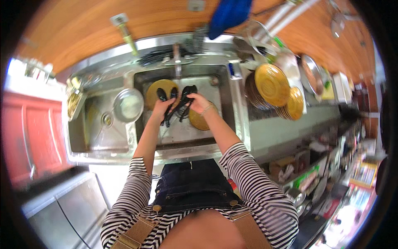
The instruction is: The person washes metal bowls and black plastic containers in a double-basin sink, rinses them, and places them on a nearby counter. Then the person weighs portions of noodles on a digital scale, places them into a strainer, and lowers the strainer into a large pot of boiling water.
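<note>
Both my hands are over the right basin of a stainless steel sink (pixel 186 153). My left hand (pixel 163 107) grips black spoons (pixel 161 93), bowls up, their handles hanging below the fingers. In my right hand (pixel 199 102) is a bunch of similar black utensils (pixel 187 91), probably spoons too. Beneath my left hand lies a yellow plate (pixel 157 88); another yellow plate (pixel 199 120) lies partly under my right wrist. The faucet (pixel 177 62) stands just beyond the hands.
A round metal strainer or bowl (pixel 128 105) rests by the divider, over the left basin. Stacked yellow plates (pixel 272 84) stand on the right counter. More black utensils (pixel 161 56) lie behind the faucet. A container of pale sticks (pixel 74 104) sits at the left rim. A blue cloth (pixel 230 17) hangs above.
</note>
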### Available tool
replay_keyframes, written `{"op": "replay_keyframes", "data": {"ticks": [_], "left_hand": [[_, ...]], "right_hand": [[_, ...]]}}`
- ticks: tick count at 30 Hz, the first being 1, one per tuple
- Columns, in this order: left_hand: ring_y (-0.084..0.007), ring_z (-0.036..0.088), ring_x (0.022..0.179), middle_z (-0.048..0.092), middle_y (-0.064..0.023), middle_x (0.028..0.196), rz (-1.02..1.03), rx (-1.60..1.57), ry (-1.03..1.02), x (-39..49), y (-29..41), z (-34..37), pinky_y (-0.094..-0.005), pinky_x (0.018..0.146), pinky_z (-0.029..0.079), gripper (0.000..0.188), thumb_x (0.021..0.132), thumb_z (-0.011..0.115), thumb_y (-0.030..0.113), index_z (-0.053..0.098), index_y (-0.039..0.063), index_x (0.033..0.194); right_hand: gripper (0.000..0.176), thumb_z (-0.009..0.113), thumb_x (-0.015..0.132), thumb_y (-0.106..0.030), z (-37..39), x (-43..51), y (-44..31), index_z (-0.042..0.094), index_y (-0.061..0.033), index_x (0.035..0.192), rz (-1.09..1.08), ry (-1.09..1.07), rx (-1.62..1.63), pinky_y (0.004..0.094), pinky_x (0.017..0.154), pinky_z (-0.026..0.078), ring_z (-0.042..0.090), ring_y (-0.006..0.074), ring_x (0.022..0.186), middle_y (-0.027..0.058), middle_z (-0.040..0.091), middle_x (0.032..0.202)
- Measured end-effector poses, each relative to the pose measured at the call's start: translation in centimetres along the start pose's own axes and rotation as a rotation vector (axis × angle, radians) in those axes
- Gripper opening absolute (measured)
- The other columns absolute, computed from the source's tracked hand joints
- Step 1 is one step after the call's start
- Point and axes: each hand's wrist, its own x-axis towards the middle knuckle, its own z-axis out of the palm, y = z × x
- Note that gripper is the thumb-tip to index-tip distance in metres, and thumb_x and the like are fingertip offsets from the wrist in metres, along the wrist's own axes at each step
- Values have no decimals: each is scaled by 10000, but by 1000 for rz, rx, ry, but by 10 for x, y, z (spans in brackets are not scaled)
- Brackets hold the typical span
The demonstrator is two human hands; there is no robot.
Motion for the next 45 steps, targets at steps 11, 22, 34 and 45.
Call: {"op": "replay_keyframes", "data": {"ticks": [11, 22, 34, 45], "left_hand": [[-279, 602, 654, 609, -148, 751, 284, 560, 315, 14, 8, -4, -370, 549, 454, 365, 784, 629, 338, 532, -2, 875], [-392, 576, 809, 600, -195, 885, 522, 836, 59, 23, 2, 24, -402, 696, 461, 485, 621, 755, 268, 515, 17, 960], [-99, 532, 568, 563, -86, 719, 269, 516, -8, 7, 7, -9, -243, 487, 425, 453, 707, 733, 225, 460, 19, 1005], [-388, 558, 931, 575, -246, 970, 349, 1026, -99, 24, 37, 41, -422, 761, 454, 810, 653, 705, 422, 318, -6, 1220]], "right_hand": [[281, 655, 730, -8, 62, 46, -1, 529, -18, 981, 40, 53, -432, 332, 664, 498, 603, 194, 775, 88, 604, 897], [446, 672, 688, 58, 32, -4, -22, 487, -40, 1082, -213, 217, -354, 320, 745, 482, 574, 185, 891, 62, 563, 994], [407, 656, 707, 37, 46, 24, 2, 478, -37, 1066, -108, 121, -365, 342, 736, 493, 582, 199, 868, 75, 570, 960], [407, 667, 716, 16, 51, 14, -17, 483, -87, 1064, -230, 219, -469, 317, 727, 480, 564, 171, 888, 31, 557, 970]]}}
